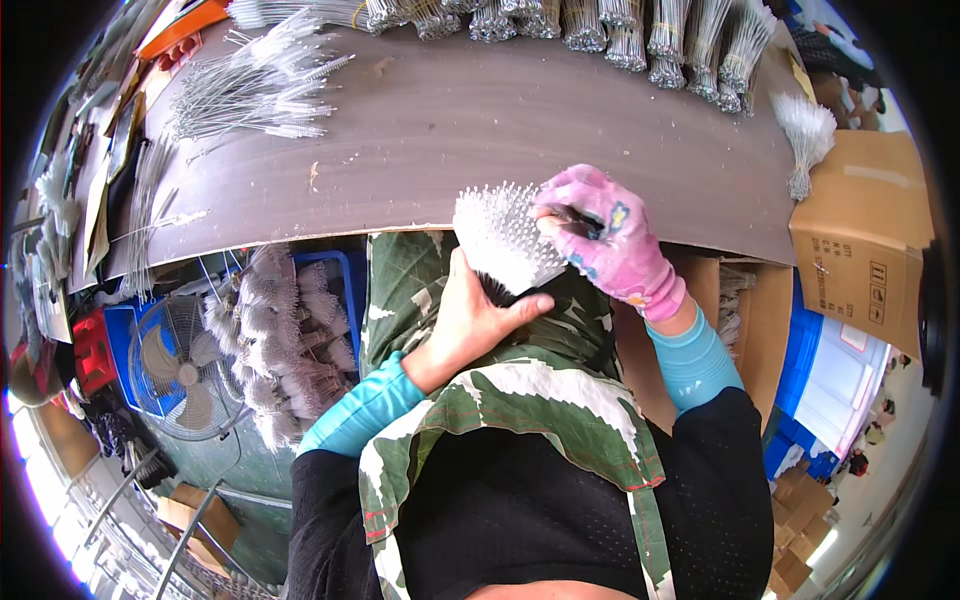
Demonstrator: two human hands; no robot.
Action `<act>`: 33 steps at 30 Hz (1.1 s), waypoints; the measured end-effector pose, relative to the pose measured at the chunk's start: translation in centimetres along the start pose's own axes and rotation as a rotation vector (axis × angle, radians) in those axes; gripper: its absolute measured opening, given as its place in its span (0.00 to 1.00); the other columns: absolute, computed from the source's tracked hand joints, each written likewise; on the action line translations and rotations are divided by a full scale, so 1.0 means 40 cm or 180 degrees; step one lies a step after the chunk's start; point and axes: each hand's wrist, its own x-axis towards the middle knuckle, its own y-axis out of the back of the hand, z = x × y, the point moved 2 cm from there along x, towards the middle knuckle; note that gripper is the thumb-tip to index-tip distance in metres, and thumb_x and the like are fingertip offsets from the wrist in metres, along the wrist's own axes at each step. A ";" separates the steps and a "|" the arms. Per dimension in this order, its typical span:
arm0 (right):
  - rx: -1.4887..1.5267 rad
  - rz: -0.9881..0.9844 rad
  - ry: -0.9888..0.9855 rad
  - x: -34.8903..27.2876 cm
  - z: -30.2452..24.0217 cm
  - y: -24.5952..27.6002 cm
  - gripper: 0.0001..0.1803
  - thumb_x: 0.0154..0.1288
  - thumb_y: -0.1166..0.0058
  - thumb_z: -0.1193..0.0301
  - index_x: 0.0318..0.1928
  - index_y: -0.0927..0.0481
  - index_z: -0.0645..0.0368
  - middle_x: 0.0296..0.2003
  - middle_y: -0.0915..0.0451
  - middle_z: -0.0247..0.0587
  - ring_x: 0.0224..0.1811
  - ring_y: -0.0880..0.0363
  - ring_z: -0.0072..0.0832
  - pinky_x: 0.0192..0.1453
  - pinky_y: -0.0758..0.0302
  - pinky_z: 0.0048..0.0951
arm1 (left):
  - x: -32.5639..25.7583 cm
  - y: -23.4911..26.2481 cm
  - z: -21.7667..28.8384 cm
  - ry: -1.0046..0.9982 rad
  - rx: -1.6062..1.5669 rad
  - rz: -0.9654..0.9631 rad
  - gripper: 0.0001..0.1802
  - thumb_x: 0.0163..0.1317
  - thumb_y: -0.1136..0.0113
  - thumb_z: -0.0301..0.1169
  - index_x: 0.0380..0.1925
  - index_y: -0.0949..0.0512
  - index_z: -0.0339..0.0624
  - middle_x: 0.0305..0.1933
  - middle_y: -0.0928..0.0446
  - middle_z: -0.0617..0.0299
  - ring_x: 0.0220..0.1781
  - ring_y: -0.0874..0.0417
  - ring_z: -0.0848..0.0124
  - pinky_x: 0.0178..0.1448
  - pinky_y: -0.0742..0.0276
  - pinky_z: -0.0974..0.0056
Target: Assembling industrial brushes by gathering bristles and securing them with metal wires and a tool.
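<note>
A thick bundle of small white-bristled wire brushes [505, 235] stands just over the near table edge, its many tips fanned upward. My bare left hand [470, 320] is closed round its lower part, thumb across the front. My right hand [610, 235], in a pink patterned glove, touches the bundle's right upper side with curled fingers. Something dark shows between those fingers; whether it is a held thing or shadow I cannot make out. Below the bundle lies a green-and-white camouflage apron [410, 290] over my lap.
Along the far side of the brown table [450, 130] lie several wire brush bundles [625, 35]. A loose brush pile [255, 85] is at far left. A cardboard box [865, 240] stands right; a fan [187, 370] and a blue crate [352, 300] with brush bundles are lower left.
</note>
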 end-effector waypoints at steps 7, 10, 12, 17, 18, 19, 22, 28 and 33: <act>0.0401 -0.0634 -0.0309 0.024 -0.002 0.001 0.15 0.51 0.45 0.84 0.42 0.22 0.62 0.34 0.27 0.39 0.36 0.26 0.25 0.44 0.28 0.24 | -0.002 0.021 -0.082 -0.0181 -0.0009 0.0016 0.45 0.42 0.26 0.45 0.56 0.36 0.35 0.54 0.35 0.47 0.58 0.32 0.53 0.62 0.35 0.56; 0.0040 -0.0794 -0.0035 0.029 -0.009 0.001 0.18 0.48 0.45 0.84 0.43 0.22 0.61 0.33 0.28 0.38 0.33 0.27 0.25 0.41 0.28 0.25 | -0.004 0.038 -0.079 -0.0263 0.0095 -0.0097 0.40 0.46 0.28 0.44 0.56 0.33 0.35 0.58 0.37 0.48 0.62 0.36 0.54 0.65 0.38 0.55; 0.0016 -0.0828 0.0017 0.026 -0.013 -0.002 0.20 0.46 0.44 0.83 0.44 0.22 0.60 0.32 0.28 0.38 0.32 0.28 0.25 0.40 0.28 0.25 | -0.006 0.041 -0.116 -0.0071 -0.0771 -0.0276 0.35 0.50 0.30 0.42 0.55 0.31 0.35 0.60 0.38 0.48 0.63 0.36 0.55 0.65 0.38 0.56; -0.0302 -0.0728 0.0002 0.017 -0.023 -0.006 0.21 0.44 0.44 0.84 0.44 0.22 0.60 0.31 0.28 0.38 0.32 0.27 0.29 0.38 0.27 0.28 | -0.010 0.035 -0.142 0.0018 -0.1048 -0.0204 0.24 0.55 0.35 0.35 0.49 0.26 0.36 0.58 0.34 0.50 0.60 0.31 0.56 0.62 0.34 0.57; -0.0398 -0.0726 0.0041 0.016 -0.025 -0.005 0.22 0.44 0.44 0.85 0.44 0.22 0.60 0.31 0.28 0.38 0.32 0.27 0.30 0.39 0.27 0.28 | -0.010 0.039 -0.124 -0.0048 -0.0603 -0.0047 0.21 0.55 0.35 0.35 0.47 0.25 0.37 0.55 0.31 0.49 0.56 0.27 0.56 0.59 0.31 0.58; -0.0409 -0.0740 0.0036 0.014 -0.026 -0.007 0.22 0.44 0.44 0.85 0.44 0.22 0.60 0.31 0.28 0.38 0.32 0.27 0.30 0.39 0.27 0.28 | -0.010 0.043 -0.111 -0.0111 -0.0158 0.0108 0.18 0.55 0.36 0.34 0.44 0.23 0.37 0.53 0.28 0.49 0.52 0.24 0.55 0.56 0.28 0.58; -0.0562 -0.0702 -0.0005 -0.001 -0.029 -0.009 0.23 0.43 0.44 0.86 0.45 0.21 0.59 0.31 0.27 0.39 0.32 0.26 0.30 0.38 0.26 0.29 | -0.007 0.049 -0.101 -0.0343 0.0454 0.0276 0.16 0.56 0.37 0.34 0.42 0.22 0.37 0.44 0.23 0.48 0.45 0.20 0.52 0.49 0.25 0.59; -0.0677 -0.0533 0.0047 -0.030 -0.016 -0.009 0.26 0.37 0.39 0.82 0.43 0.21 0.55 0.34 0.25 0.41 0.38 0.24 0.42 0.40 0.26 0.37 | -0.003 0.061 -0.109 -0.0341 0.0389 0.0411 0.13 0.59 0.41 0.33 0.41 0.22 0.38 0.36 0.20 0.49 0.39 0.19 0.51 0.43 0.24 0.57; -0.0538 -0.0625 0.0011 -0.005 -0.030 -0.021 0.23 0.39 0.38 0.79 0.42 0.21 0.56 0.32 0.25 0.41 0.36 0.24 0.43 0.38 0.26 0.37 | -0.004 0.070 -0.100 -0.0404 0.0372 0.0454 0.12 0.59 0.42 0.34 0.40 0.22 0.39 0.35 0.20 0.48 0.38 0.19 0.51 0.43 0.24 0.57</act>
